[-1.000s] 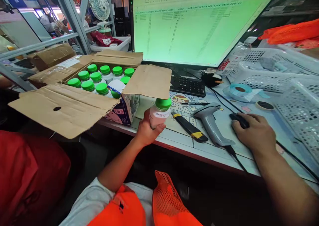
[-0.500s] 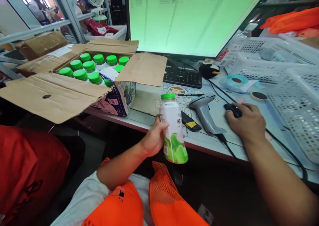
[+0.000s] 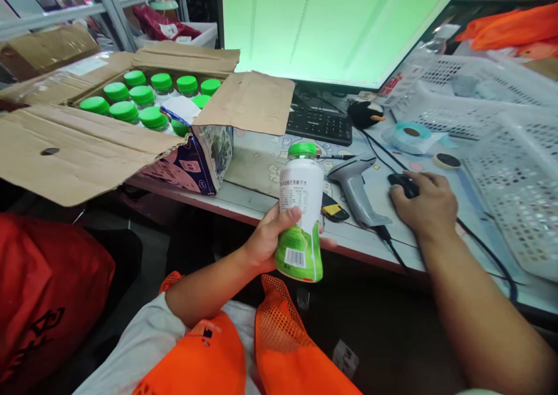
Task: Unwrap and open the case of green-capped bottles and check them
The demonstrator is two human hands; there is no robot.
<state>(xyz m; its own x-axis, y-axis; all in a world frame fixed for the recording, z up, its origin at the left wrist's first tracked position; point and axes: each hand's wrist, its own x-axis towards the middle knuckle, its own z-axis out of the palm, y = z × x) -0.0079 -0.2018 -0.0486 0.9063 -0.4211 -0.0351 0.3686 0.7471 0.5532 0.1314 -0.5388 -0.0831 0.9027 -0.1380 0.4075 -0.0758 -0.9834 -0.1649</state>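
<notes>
My left hand [image 3: 268,238] is wrapped round a white and green bottle [image 3: 300,209] with a green cap, held nearly upright off the desk's front edge. Its barcode and small print face me. On the desk at the right, my right hand [image 3: 429,203] rests over a black computer mouse [image 3: 403,184], fingers curved round it. Between the two hands lie a grey barcode scanner [image 3: 355,191] and a box cutter [image 3: 335,209], partly hidden behind the bottle. To the left, an open cardboard box [image 3: 187,165] holds several green-capped bottles [image 3: 142,96].
A large monitor [image 3: 335,29] stands behind a black keyboard [image 3: 320,125]. White perforated baskets [image 3: 514,197] fill the right side, with a blue tape roll [image 3: 410,135] and a penguin toy [image 3: 365,115] nearby. A red bag [image 3: 52,296] is at lower left.
The bottle has been turned in my left hand, so the barcode and small print now face me. My right hand stays on the mouse. The camera view has shifted slightly.
</notes>
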